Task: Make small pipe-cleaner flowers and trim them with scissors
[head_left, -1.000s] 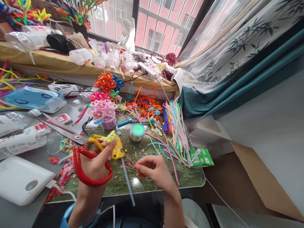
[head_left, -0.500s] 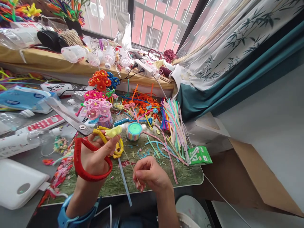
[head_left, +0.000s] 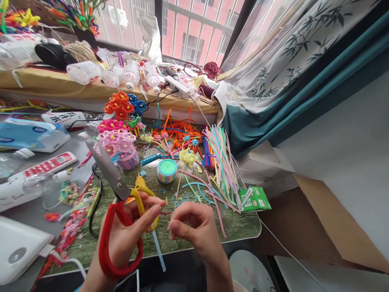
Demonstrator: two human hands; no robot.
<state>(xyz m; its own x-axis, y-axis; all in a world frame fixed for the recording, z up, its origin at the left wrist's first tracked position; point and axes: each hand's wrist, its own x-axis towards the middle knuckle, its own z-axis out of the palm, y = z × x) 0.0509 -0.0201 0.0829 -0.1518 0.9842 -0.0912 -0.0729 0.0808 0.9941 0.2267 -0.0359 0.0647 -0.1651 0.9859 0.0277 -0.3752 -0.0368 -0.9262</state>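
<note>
My left hand has the scissors hooked on it, with the red handle loop around the hand and the blades pointing up and left. Its thumb and fingers are apart, and the yellow handle lies across them. Pinched in my right hand is a thin stem that carries a pale yellow flower at its top. Behind my left hand a yellow glue gun lies on the green table, with a translucent stick extending toward me. A round striped tub stands beyond the hands.
Pastel pipe cleaners stand in a bundle on the right beside a green packet. Pink and orange flower bunches stand at the back left. Bottles, a power bank and a cable lie left. A cardboard box is at right.
The yellow flower has left my left fingers and now stands upright on its stem above my right hand. My left hand has lowered and opened somewhat, and the scissors have tilted more upright.
</note>
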